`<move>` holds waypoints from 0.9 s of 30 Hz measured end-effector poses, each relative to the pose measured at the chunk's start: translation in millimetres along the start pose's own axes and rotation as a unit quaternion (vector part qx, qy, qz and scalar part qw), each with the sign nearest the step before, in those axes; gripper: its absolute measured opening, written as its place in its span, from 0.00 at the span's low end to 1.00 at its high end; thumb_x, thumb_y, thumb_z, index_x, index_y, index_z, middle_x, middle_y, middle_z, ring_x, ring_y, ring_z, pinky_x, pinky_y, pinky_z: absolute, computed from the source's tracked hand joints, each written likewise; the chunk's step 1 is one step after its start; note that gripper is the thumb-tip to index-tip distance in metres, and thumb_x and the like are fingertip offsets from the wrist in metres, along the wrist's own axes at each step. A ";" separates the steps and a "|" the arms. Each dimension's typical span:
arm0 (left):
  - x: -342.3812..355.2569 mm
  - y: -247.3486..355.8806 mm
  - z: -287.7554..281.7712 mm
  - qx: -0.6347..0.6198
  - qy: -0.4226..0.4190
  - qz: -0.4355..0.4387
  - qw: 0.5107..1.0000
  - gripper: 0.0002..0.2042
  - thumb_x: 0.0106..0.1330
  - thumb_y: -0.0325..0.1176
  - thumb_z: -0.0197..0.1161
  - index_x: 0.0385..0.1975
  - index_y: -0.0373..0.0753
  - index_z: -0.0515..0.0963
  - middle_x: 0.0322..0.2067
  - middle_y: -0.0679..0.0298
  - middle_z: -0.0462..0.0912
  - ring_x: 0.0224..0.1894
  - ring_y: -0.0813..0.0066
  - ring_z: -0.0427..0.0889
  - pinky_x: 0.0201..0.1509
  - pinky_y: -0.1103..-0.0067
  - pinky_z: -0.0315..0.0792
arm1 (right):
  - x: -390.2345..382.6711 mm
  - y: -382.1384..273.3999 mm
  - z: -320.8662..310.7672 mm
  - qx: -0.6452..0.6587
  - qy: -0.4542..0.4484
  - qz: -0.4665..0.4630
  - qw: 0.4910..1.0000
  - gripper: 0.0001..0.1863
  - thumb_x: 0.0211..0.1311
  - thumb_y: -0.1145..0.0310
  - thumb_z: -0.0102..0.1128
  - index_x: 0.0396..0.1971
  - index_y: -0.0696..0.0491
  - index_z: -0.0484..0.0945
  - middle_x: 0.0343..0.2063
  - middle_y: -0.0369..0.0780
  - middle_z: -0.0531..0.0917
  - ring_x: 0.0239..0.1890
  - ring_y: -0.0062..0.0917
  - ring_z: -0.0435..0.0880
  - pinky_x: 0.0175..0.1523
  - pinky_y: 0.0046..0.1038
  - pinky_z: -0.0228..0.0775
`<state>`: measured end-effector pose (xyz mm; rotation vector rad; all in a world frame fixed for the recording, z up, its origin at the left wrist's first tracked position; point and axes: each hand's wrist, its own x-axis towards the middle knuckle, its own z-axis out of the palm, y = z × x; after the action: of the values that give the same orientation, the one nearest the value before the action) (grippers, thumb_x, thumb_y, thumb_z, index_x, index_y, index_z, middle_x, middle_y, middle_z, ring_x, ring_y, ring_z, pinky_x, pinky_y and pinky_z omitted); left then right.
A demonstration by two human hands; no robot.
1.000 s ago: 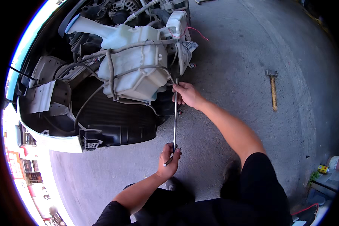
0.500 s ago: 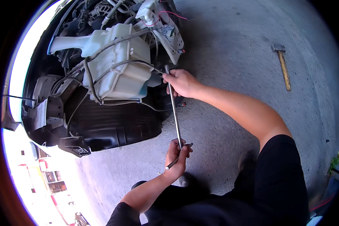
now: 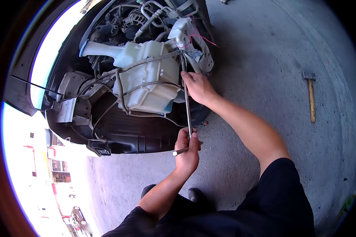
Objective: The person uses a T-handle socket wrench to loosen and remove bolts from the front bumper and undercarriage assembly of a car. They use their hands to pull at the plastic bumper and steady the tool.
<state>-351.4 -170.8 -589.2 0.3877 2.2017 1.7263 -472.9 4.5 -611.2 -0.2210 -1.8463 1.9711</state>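
A long T-handle socket wrench (image 3: 188, 110) stands in front of the opened front end of a vehicle. My left hand (image 3: 187, 154) is closed around its crossbar end, with a bar stub sticking out to the left. Higher up, my right hand (image 3: 200, 87) pinches the shaft between thumb and fingers. The wrench's far end is by a ribbed hose (image 3: 156, 59) and a white bracket (image 3: 203, 59); whether it sits on a bolt, I cannot tell. Left of the shaft is a translucent white fluid reservoir (image 3: 150, 102) with a filler neck.
Loose cables, a thin red wire (image 3: 201, 36) and a black wheel-arch liner (image 3: 134, 138) surround the reservoir. Engine parts (image 3: 134, 21) lie behind. A hammer (image 3: 311, 98) with a wooden handle rests on the concrete floor (image 3: 257, 71) at the right.
Both hands have moved forward with the wrench. Its far end has gone from beside the lower hose to the ribbed hose and bracket. The view has shifted, too.
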 end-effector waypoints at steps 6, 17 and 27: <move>-4.9 14.9 16.6 0.235 0.079 0.029 0.968 0.06 0.71 0.28 0.55 0.42 0.33 0.70 0.23 0.67 0.71 0.26 0.82 0.68 0.30 0.80 0.66 | 5.6 4.9 -3.3 0.036 -0.042 0.020 0.998 0.27 0.74 0.51 0.42 0.20 0.56 0.73 0.15 0.38 0.74 0.21 0.27 0.74 0.31 0.32 0.66; 6.3 -25.5 21.7 0.463 0.130 0.178 0.859 0.14 0.66 0.28 0.59 0.47 0.34 0.66 0.24 0.50 0.78 0.26 0.47 0.79 0.30 0.60 0.72 | 4.0 21.9 11.8 0.033 0.011 -0.022 0.999 0.24 0.76 0.54 0.41 0.23 0.55 0.73 0.15 0.36 0.71 0.21 0.22 0.71 0.31 0.29 0.64; 9.9 10.6 1.0 0.547 0.187 0.240 0.780 0.10 0.62 0.29 0.62 0.41 0.36 0.73 0.18 0.57 0.78 0.20 0.53 0.79 0.28 0.65 0.71 | 17.8 23.6 15.0 0.210 -0.063 0.016 0.976 0.21 0.76 0.55 0.44 0.25 0.53 0.73 0.18 0.30 0.71 0.21 0.13 0.67 0.29 0.20 0.62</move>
<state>-359.9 -163.5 -580.0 0.9866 3.4638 0.4208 -499.5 -2.5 -629.8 0.0041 -1.4544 2.3865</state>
